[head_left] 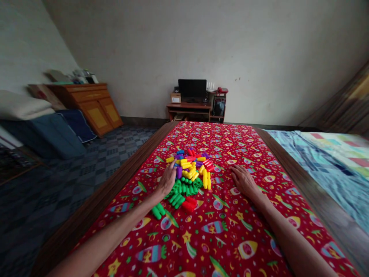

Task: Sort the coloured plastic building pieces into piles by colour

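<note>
A pile of tube-shaped plastic building pieces (pixel 190 164) in yellow, purple, blue and red lies on a red patterned cloth (pixel 213 250). My left hand (pixel 167 179) reaches over the pile's left side, fingers stretched forward beside a purple piece (pixel 179 172); nothing plainly sits in its grasp. Green pieces (pixel 187 187) are bunched at the near side, just right of that wrist. Two joined yellow pieces (pixel 206 179) lie at the pile's right edge. Apart from the pile, my right hand (pixel 243 180) rests palm down on the cloth, fingers extended and holding nothing.
Closer to me lie a green piece (pixel 158 211) and a red piece (pixel 189 204). Dark wooden edges (pixel 127 167) flank the cloth. On the right is a bed with a blue sheet (pixel 314 165). A desk (pixel 188 107) with a monitor (pixel 192 90) stands against the far wall.
</note>
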A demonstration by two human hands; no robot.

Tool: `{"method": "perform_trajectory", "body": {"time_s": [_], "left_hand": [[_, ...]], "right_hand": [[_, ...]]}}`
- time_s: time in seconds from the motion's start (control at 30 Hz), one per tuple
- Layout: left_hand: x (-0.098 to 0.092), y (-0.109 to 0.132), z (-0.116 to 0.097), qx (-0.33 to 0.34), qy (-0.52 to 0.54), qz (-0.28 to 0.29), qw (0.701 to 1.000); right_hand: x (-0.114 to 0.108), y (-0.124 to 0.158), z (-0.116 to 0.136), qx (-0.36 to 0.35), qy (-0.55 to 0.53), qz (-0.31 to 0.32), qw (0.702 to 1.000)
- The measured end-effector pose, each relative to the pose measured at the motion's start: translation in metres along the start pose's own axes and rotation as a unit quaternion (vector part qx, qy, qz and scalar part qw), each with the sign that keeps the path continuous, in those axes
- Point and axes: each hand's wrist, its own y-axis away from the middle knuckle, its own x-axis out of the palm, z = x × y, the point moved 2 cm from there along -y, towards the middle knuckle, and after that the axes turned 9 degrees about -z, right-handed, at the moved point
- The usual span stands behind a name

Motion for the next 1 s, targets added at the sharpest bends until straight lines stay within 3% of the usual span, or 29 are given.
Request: {"method": "perform_trajectory", "body": {"time_s": [0.13, 0.23, 0.33, 0.43, 0.5, 0.57, 0.63, 0.77, 0.83, 0.93, 1.0], "left_hand": [[0.048, -0.003, -0.047, 0.067, 0.077, 0.079, 0.992], [0.059, -0.017, -0.065, 0.152, 0.103, 0.105, 0.977], [0.041, -0.056, -0.048, 0.172, 0.071, 0.015, 0.982], [0.017, -0.098, -0.006, 0.053, -0.021, -0.097, 0.994], [0.014, -0.115, 0.015, 0.021, -0.034, -0.09, 0.995], [0.027, -0.122, 0.02, 0.018, -0.029, -0.053, 0.998], [0.052, -0.124, 0.011, 0.032, -0.013, -0.003, 0.999], [0.112, -0.117, -0.036, 0.087, 0.031, 0.108, 0.99], [0.13, -0.109, -0.061, 0.114, 0.051, 0.16, 0.979], [0.131, -0.093, -0.089, 0.148, 0.081, 0.232, 0.958], [0.111, -0.08, -0.098, 0.178, 0.102, 0.273, 0.94]], "right_hand": [[0.0, -0.001, 0.001, -0.002, -0.006, -0.002, 1.0], [-0.002, -0.002, 0.002, -0.001, -0.019, -0.013, 1.0], [-0.005, -0.001, -0.001, 0.02, -0.021, -0.041, 0.999], [-0.008, -0.001, -0.007, 0.065, -0.016, -0.085, 0.994], [-0.007, -0.001, -0.009, 0.085, -0.02, -0.099, 0.991], [-0.006, -0.002, -0.01, 0.085, -0.026, -0.1, 0.991], [-0.004, -0.003, -0.011, 0.082, -0.031, -0.106, 0.991], [-0.003, -0.003, -0.014, 0.116, -0.038, -0.126, 0.985], [-0.006, -0.003, -0.02, 0.166, -0.028, -0.138, 0.976], [-0.014, -0.001, -0.031, 0.269, -0.026, -0.158, 0.95], [-0.021, 0.001, -0.037, 0.312, -0.049, -0.177, 0.932]]}}
